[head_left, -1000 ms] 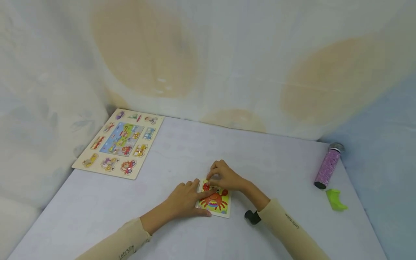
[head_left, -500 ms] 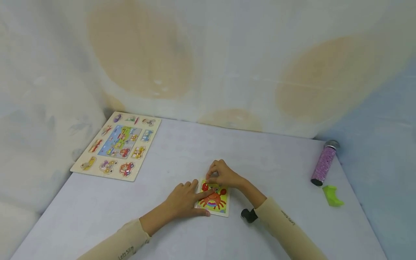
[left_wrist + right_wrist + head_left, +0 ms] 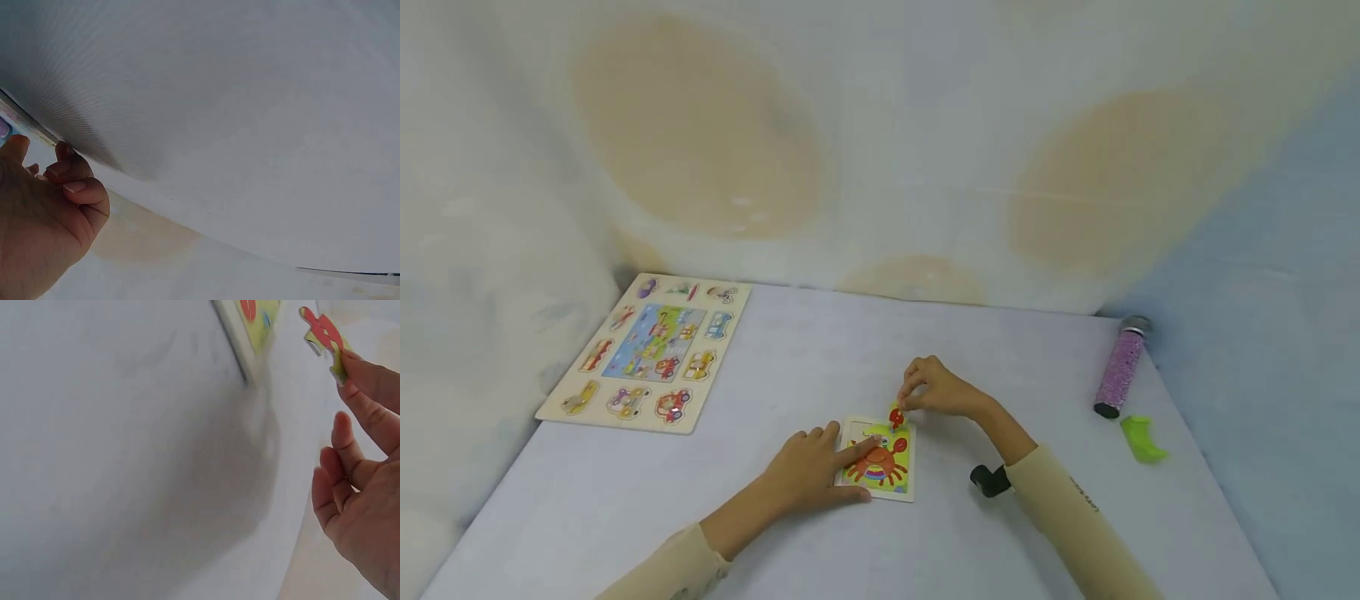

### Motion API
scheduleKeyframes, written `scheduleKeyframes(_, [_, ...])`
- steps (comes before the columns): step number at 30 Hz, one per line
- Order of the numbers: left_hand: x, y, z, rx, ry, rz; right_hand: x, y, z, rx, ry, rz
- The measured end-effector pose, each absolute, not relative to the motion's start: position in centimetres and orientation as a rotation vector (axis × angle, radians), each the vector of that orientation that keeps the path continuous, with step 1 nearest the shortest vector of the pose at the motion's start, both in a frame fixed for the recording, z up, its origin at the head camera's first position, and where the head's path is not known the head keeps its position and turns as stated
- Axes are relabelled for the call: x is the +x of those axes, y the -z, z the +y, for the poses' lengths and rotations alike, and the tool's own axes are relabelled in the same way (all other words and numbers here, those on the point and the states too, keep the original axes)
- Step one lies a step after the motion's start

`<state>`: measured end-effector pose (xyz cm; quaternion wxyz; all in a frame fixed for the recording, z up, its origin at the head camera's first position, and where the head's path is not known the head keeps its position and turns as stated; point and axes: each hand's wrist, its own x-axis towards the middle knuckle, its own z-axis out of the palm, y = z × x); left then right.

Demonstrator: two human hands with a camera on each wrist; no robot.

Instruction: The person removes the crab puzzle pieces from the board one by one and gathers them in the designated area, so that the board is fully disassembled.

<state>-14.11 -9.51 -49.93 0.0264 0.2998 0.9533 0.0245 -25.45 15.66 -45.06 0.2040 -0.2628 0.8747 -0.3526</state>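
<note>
A small crab jigsaw puzzle (image 3: 877, 475) in a pale frame lies flat on the table. My left hand (image 3: 808, 471) rests at its left side, index finger extended across the picture and thumb along the lower left edge. In the left wrist view that hand (image 3: 53, 215) shows at the far left. My right hand (image 3: 943, 390) pinches a red and yellow jigsaw piece (image 3: 897, 417) above the puzzle's upper right corner. The right wrist view shows the piece (image 3: 324, 334) tilted between thumb and index finger, the other fingers loosely bent.
A wooden vehicle puzzle board (image 3: 681, 421) lies at the back left. On the right are a glittery purple microphone (image 3: 1120, 368) and a green curved piece (image 3: 1142, 440). A black device (image 3: 988, 481) sits by the right wrist. Cloth walls (image 3: 880, 167) border the table.
The right hand has lifted the jigsaw piece from the puzzle's upper left corner and carried it to the right. The left hand stays on the puzzle. The head view has shifted slightly.
</note>
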Motion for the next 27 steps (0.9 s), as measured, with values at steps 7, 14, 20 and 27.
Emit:
scheduleKeyframes(7, [-13.6,49.7,-11.4,0.795,-0.217,2.969,-25.7,45.0,19.8,-0.687,0.859,2.466])
scheduleKeyframes(14, [-13.4,49.2,-12.5,0.728,-0.277,2.957,-25.7,45.4,23.2,-0.685,0.835,2.461])
scheduleKeyframes(20, [-13.5,49.0,-12.3,0.774,-0.281,2.966,-25.7,44.9,24.8,-0.63,0.841,2.44])
scheduleKeyframes(27, [-13.7,48.9,-11.9,0.822,-0.296,2.971,-25.5,45.0,25.6,-0.625,0.879,2.518])
